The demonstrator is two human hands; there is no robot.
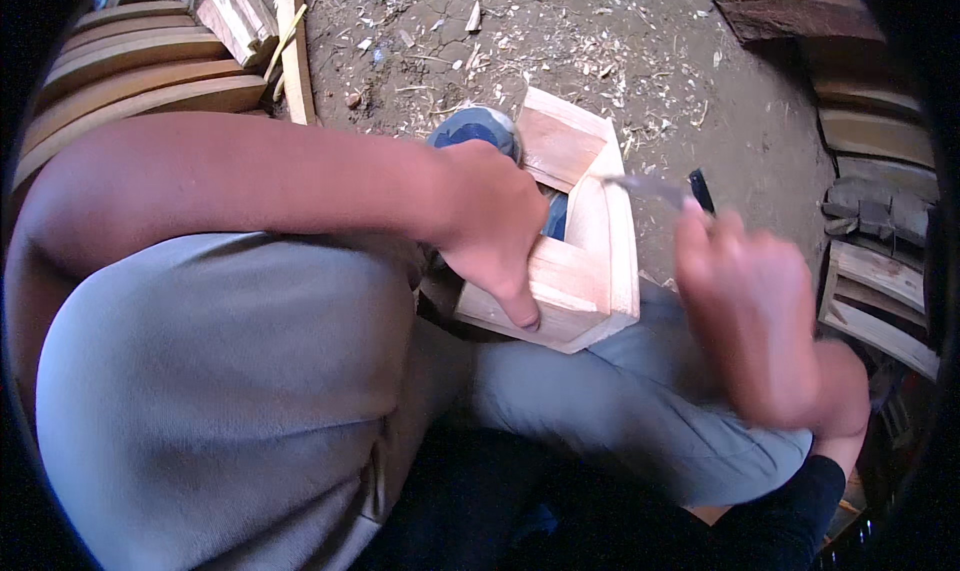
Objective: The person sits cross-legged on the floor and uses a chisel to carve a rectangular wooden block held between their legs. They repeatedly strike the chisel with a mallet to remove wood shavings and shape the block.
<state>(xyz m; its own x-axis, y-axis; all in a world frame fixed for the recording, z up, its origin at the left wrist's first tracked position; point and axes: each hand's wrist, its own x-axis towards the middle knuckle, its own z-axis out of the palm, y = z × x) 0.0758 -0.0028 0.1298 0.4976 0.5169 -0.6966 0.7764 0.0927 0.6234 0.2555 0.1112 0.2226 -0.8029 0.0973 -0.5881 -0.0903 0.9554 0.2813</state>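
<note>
My left hand (497, 226) grips a pale wooden frame (623, 241) of joined, angled boards, with the thumb pressed on its near board. The frame rests by my leg, over a blue and grey shoe (477, 131) that shows partly behind my hand. My right hand (745, 316), smeared by motion, is closed round a hand tool with a thin grey metal blade (648, 186) and a black part (702, 191). The blade's tip lies at the frame's upper right edge; whether it touches I cannot tell. Blur hides the tool's exact kind.
Curved wooden pieces (140, 76) are stacked at the far left beside a long narrow board (292, 51). More wooden pieces (875, 136) line the right side, with a wooden frame (880, 296) below them. Wood shavings (600, 41) litter the dirt floor (745, 101).
</note>
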